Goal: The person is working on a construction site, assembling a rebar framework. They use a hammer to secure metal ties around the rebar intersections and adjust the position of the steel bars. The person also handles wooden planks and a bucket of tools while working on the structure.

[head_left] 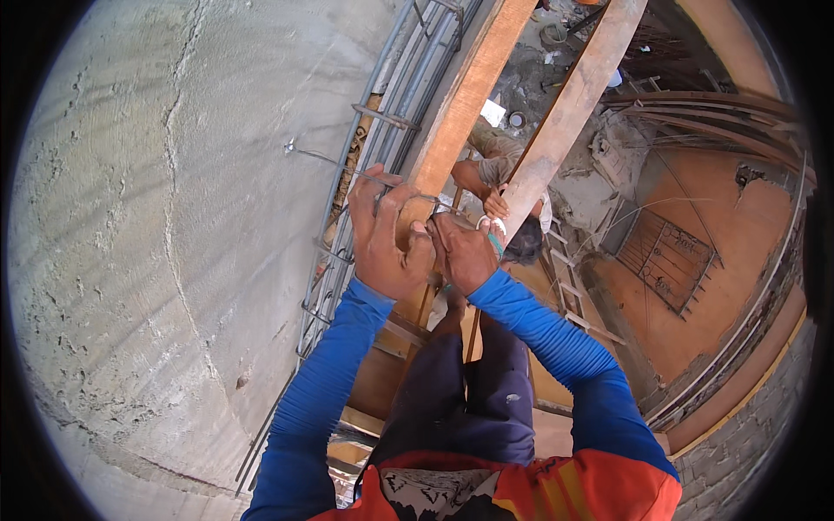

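A long wooden beam (473, 95) runs up and away in front of me beside a column's steel rebar cage (382, 113). My left hand (382, 234) curls around the near end of this beam, thumb on its face and fingers toward the rebar. My right hand (465, 250) is closed against the beam's right side, gripping a thin tie wire (432, 200) that crosses the wood. Its fingertips are partly hidden. Another wire (317, 156) sticks out of the concrete wall toward my left hand.
A rough concrete wall (174, 217) fills the left. A second plank (573, 113) slants up at right; below, a co-worker's hand (496, 204) touches it. A ladder (569, 278) stands at lower right, near a metal grille (667, 265). The ground lies far below.
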Demonstrator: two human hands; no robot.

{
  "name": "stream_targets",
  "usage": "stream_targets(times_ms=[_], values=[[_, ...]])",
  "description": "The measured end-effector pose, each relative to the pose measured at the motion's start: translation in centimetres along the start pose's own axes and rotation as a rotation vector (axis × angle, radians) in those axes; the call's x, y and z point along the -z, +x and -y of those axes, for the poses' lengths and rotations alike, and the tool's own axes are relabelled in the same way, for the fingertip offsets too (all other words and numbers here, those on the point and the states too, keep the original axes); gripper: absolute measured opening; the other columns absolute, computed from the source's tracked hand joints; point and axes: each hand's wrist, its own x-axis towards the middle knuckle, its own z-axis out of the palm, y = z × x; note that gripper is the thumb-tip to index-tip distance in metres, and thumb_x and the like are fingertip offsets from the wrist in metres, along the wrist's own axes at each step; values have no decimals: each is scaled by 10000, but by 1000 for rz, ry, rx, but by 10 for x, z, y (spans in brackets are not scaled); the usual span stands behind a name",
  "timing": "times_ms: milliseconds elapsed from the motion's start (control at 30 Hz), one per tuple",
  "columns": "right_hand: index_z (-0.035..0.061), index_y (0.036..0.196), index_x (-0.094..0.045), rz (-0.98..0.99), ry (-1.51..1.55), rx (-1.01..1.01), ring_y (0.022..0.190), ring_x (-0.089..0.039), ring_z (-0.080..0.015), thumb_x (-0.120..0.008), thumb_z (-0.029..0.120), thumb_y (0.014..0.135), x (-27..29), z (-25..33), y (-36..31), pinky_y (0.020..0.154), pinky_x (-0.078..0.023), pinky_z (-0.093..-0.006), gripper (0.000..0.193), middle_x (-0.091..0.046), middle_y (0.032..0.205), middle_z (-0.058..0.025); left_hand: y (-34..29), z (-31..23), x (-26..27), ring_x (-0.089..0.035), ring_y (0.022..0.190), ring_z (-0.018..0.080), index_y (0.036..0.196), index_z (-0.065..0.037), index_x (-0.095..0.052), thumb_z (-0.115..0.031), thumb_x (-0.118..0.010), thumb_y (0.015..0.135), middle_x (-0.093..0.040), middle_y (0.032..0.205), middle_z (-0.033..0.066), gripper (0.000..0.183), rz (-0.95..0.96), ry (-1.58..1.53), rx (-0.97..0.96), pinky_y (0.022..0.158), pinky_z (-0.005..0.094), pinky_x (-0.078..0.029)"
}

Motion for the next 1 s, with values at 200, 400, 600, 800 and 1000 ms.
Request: stream_targets(times_ms=[200,400,600,800,1000], values=[[-27,920,-589,311,32,-39,768,-628,-489,-518,193,989,79,55,30,744,-500,-530,241,-628,758,-288,-5,2,-3,-439,1224,458,1166,-13,-609,-86,-525,796,-528,1164,213,387,-27,-10,38,1047,604,-356],[-21,913,-634,465,84,231,830,-652,-408,-483,276,1037,117,-5,92,757,-500,-465,356,-653,825,-242,-6,2,1,-460,1243,451,1168,-12,-608,-116,-488,871,-549,1202,223,337,2,49,67,1070,563,-360],[23,798,-578,353,802,-185,605,-493,-134,-434,426,1072,11,-64,40,560,-399,-308,508,-499,647,-28,-1,1,-3,-503,1212,418,1247,32,-546,-104,-452,931,-558,1186,220,356,-15,-6,30,1066,524,-380],[67,737,-554,237,1143,-745,495,-395,-95,-381,531,1059,-13,25,-7,453,-318,-272,590,-419,591,8,-17,6,-12,-541,1101,397,1217,38,-470,-113,-471,946,-569,1145,202,310,-219,-193,207,1081,582,-352],[26,879,-688,485,247,-404,638,-658,-255,-520,409,999,85,59,31,605,-548,-392,435,-654,713,-152,-16,0,0,-587,1012,387,1046,8,-584,-57,-555,906,-620,1046,175,157,-228,-119,82,956,502,-444]])
